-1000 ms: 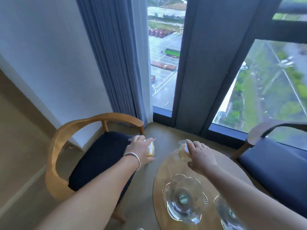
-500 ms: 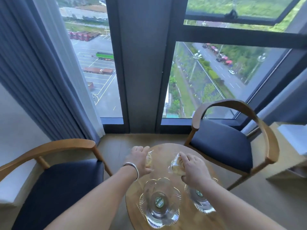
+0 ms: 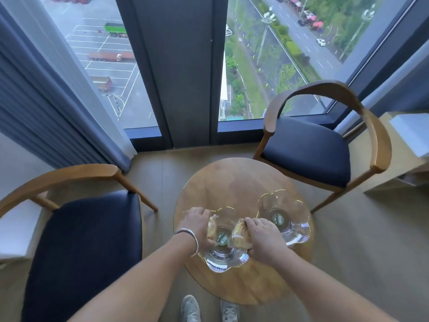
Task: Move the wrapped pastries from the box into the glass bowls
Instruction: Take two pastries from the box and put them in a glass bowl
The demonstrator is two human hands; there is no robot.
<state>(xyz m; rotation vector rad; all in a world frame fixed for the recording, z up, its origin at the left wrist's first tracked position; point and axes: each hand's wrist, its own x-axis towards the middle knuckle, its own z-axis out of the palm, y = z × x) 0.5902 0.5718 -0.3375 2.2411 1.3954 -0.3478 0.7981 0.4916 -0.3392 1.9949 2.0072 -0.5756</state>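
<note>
Two flower-shaped glass bowls stand on a small round wooden table (image 3: 232, 180). The near bowl (image 3: 224, 261) has a green sticker in its middle, and so does the far right bowl (image 3: 284, 213), which holds nothing. My left hand (image 3: 197, 225) holds a wrapped yellow pastry (image 3: 211, 228) over the near bowl's left side. My right hand (image 3: 261, 237) grips a second wrapped pastry (image 3: 240, 237) over that bowl's right side. Both pastries sit low inside the bowl's rim. No box is in view.
A wooden armchair with a dark blue seat (image 3: 88, 240) stands left of the table, another (image 3: 308, 149) at the back right. Floor-length windows and a grey curtain (image 3: 46, 101) lie behind. My shoes (image 3: 209, 310) show under the table's near edge.
Both hands came down and toward me with the pastries, from above the table's far part into the near bowl. The view swung right and tilted down.
</note>
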